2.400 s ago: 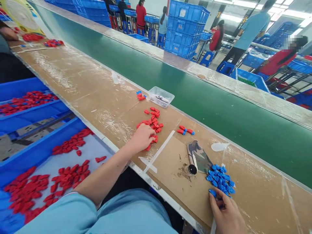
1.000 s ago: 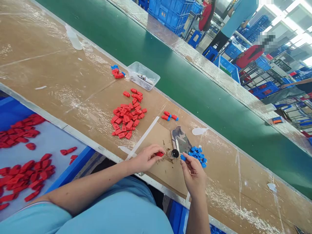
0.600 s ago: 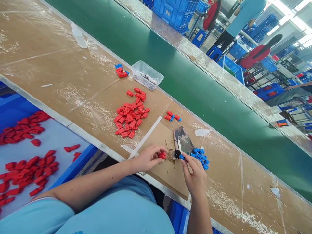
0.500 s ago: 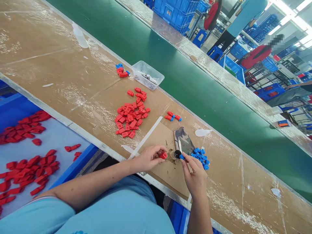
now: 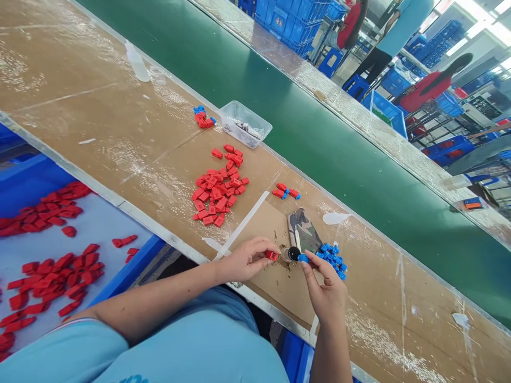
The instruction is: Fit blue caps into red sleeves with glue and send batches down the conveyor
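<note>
My left hand [image 5: 244, 259] pinches a small red plastic piece [image 5: 272, 256] at its fingertips. My right hand [image 5: 326, 289] pinches a small blue plastic piece [image 5: 303, 258]. Both pieces hover close to a small black round tool [image 5: 293, 253] that stands on the brown worktable [image 5: 120, 122], in front of a camouflage cloth [image 5: 305, 234]. A pile of red pieces [image 5: 217, 189] lies to the left of my hands. Loose blue pieces [image 5: 333, 258] lie just right of the cloth.
A clear plastic tray [image 5: 245, 124] sits by the green conveyor belt [image 5: 303, 127]. Joined red-and-blue pieces lie at two spots [image 5: 286, 191] [image 5: 203, 119]. A blue bin [image 5: 131, 266] with several red pieces is at my left. Other people and stacked blue crates [image 5: 291, 21] are beyond the belt.
My left hand took a red piece from the pile and my right a blue piece from its pile. Both hands then came together at the black tool, where they have stayed.
</note>
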Tool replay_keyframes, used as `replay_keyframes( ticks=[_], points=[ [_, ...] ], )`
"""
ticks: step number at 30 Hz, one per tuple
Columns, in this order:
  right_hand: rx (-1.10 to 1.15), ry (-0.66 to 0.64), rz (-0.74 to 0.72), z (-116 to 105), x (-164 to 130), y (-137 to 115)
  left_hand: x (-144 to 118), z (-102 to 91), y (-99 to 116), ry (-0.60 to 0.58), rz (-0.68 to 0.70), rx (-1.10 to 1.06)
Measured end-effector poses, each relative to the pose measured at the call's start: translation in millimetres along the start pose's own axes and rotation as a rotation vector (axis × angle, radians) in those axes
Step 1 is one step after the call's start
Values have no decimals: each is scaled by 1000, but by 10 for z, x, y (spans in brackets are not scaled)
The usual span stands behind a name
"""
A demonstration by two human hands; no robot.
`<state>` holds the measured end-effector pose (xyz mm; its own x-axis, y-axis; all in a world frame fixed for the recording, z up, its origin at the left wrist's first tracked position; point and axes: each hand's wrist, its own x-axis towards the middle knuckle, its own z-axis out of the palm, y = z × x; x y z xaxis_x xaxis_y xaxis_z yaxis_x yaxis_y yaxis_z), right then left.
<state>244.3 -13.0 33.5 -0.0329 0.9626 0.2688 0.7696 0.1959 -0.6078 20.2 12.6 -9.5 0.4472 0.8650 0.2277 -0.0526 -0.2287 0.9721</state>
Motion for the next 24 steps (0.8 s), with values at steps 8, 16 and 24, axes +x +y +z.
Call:
replay_keyframes(
  ticks=[8, 16, 24],
  points=[
    [209, -38, 47, 89, -126, -269, -29, 76, -45, -8, -145, -200],
    [206, -83, -23, 264, -189, -316, -56, 68, -105, -8, -99, -42],
    [229, -108, -40, 280, -204, -270, -53, 40, -61, -15, -44, 43]
  ],
)
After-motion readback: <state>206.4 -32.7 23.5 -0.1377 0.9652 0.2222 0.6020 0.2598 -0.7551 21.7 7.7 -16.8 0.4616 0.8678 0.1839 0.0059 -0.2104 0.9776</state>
